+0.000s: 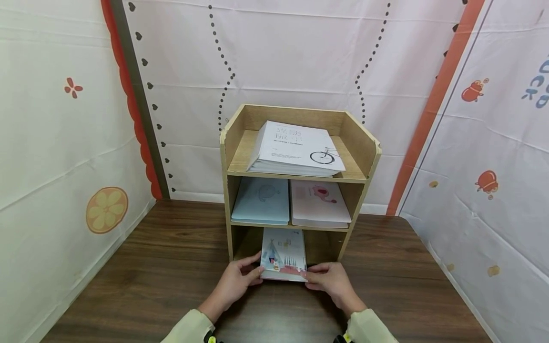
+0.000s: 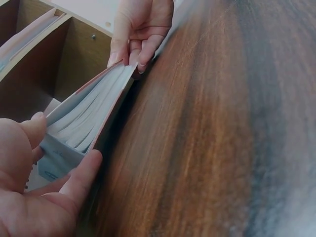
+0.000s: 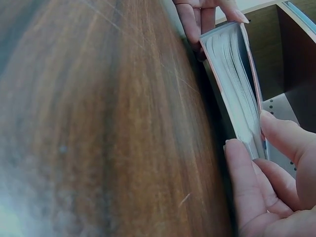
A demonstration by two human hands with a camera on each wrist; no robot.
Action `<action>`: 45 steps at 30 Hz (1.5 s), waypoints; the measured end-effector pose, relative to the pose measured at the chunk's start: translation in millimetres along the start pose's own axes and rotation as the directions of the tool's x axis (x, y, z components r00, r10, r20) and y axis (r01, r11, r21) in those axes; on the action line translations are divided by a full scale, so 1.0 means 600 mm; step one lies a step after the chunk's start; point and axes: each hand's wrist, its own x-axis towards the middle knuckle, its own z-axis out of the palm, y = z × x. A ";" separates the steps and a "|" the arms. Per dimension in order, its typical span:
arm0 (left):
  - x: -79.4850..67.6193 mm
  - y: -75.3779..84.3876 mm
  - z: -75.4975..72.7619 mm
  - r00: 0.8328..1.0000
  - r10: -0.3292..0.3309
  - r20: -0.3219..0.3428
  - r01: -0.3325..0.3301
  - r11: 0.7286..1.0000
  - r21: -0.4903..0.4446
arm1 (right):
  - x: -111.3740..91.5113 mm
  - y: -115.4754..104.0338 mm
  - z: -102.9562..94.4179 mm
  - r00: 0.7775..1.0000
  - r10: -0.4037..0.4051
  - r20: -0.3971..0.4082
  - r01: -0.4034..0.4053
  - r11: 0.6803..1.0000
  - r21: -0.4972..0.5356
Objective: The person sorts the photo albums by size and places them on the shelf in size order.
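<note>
A thick book [image 1: 284, 250] with a tent and trees on its pale cover lies at the bottom shelf, its near end sticking out past the shelf's front. My left hand [image 1: 240, 281] pinches its near left corner, thumb on top and fingers below. At the near right corner my right hand [image 1: 330, 284] grips it the same way. Both wrist views show the book's page edges [image 2: 94, 111] fanned slightly between the covers. In the right wrist view, a pale surface with a row of dark dots [image 3: 280, 109] shows beyond the book.
A three-tier wooden shelf [image 1: 226, 200] stands on the dark wooden table [image 1: 180, 267]. White books [image 1: 296, 147] are stacked on its top tier. Blue books [image 1: 260, 200] and pink books [image 1: 320, 202] lie side by side in the middle tier. Printed cloth [image 1: 291, 57] hangs around three sides.
</note>
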 end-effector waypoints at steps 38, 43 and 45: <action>0.018 0.007 -0.003 0.999 -0.016 -0.036 0.017 0.999 0.031 | 0.020 -0.001 0.005 0.999 0.000 -0.047 0.000 1.000 0.005; 0.022 0.005 -0.004 0.999 -0.012 -0.042 0.014 0.999 0.034 | 0.022 -0.004 0.006 0.999 0.002 -0.049 -0.002 1.000 -0.001; 0.024 0.004 -0.004 0.999 -0.011 -0.045 0.013 0.999 0.036 | 0.023 -0.005 0.006 0.999 0.004 -0.052 -0.004 1.000 -0.003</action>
